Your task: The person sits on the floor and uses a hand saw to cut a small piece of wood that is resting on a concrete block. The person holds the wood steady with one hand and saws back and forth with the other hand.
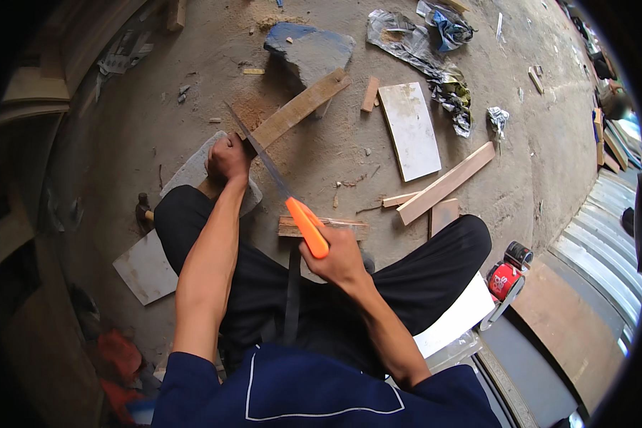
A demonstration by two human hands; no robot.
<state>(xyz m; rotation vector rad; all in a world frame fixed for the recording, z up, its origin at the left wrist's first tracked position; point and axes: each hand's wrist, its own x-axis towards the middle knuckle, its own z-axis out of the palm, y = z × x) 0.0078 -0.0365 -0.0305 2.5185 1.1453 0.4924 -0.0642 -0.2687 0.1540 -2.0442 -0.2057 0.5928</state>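
My right hand (337, 251) is closed round the orange handle of a handsaw (269, 165). The saw's thin blade slants up and left, lying across a wooden plank (297, 111) right beside my left hand. My left hand (228, 158) is clenched on the plank's near part, pressing it down over a pale stone block (192, 171). The plank's far end rests on a larger grey rock with a blue-stained top (312, 51). Sawdust (253, 113) is scattered on the ground beside the blade. The blade hides the cut itself, so its depth cannot be seen.
A white-faced board (411, 132), a small wood block (369, 94) and a longer wood strip (449, 182) lie to the right. Crumpled foil wrapping (406, 43) is farther off. By my left knee are a hammer (145, 210) and another board (146, 267). Red tins (505, 279) stand right.
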